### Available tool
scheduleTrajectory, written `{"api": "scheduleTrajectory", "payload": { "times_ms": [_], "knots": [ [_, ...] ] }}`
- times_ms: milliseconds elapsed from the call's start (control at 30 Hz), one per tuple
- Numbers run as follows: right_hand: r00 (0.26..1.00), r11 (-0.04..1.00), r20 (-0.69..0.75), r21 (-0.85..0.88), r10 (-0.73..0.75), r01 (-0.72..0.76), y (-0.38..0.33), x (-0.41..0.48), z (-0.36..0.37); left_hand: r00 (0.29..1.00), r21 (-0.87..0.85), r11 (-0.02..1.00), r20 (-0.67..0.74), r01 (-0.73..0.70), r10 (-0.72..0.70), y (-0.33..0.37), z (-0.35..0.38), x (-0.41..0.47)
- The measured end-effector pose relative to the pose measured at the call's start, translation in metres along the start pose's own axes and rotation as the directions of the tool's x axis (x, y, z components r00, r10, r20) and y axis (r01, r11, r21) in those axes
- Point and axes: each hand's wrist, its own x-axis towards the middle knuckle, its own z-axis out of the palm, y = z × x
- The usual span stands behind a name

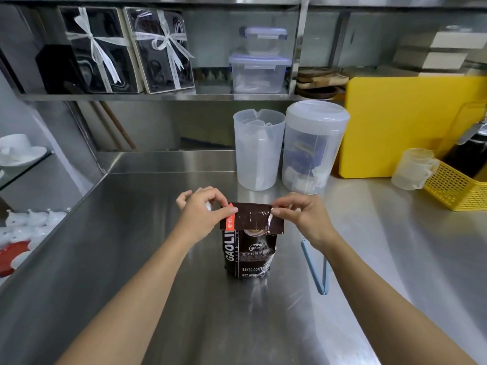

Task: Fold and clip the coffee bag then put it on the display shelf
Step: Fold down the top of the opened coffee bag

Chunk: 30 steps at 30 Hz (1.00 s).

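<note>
A dark brown coffee bag (249, 254) with white lettering and an orange strip stands upright on the steel counter (158, 285). Its top flap is folded forward and down over the front. My left hand (203, 214) pinches the flap's left corner by the orange strip. At the right corner, my right hand (300, 216) pinches the fold. A light blue bag clip (315, 270) lies on the counter just right of the bag, under my right wrist, touched by neither hand. The steel shelf (158, 96) runs along the wall above the counter.
Behind the bag stand a clear pitcher (257, 151) and a lidded clear canister (313, 146). A yellow board (411, 125), a yellow basket (458, 185) and a small measuring cup (412, 169) sit right. The shelf holds ribboned gift boxes (126, 51) and stacked plastic containers (259, 61). White cups are left.
</note>
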Motion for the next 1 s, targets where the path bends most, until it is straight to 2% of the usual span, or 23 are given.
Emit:
{"api": "scheduleTrajectory", "payload": {
  "times_ms": [167, 367, 467, 567, 700, 1000],
  "knots": [
    [0.998, 0.998, 0.022, -0.016, 0.06, -0.06, 0.001, 0.002, 0.001, 0.999, -0.005, 1.0, 0.031, 0.018, -0.018, 0.001, -0.003, 0.0],
    [0.996, 0.988, 0.048, -0.14, 0.078, -0.07, -0.002, 0.006, -0.001, 0.996, 0.097, 0.995, 0.089, -0.02, 0.011, 0.007, -0.002, 0.003],
    [0.994, 0.97, 0.079, -0.238, 0.071, -0.05, -0.004, 0.008, 0.0, 0.992, 0.209, 0.975, 0.115, -0.078, 0.055, 0.012, -0.006, 0.003],
    [0.998, 0.954, 0.066, -0.301, 0.021, -0.001, -0.004, 0.009, 0.003, 0.979, 0.308, 0.935, 0.157, -0.177, 0.134, 0.018, -0.005, 0.004],
    [0.997, 0.931, 0.036, -0.357, -0.067, 0.075, -0.002, 0.006, 0.007, 0.949, 0.321, 0.899, 0.2, -0.299, 0.245, 0.025, 0.004, 0.004],
    [0.98, 0.883, 0.02, -0.431, -0.198, 0.187, 0.002, 0.003, 0.01, 0.893, 0.397, 0.807, 0.084, -0.436, 0.442, 0.022, 0.024, 0.006]
  ]
}}
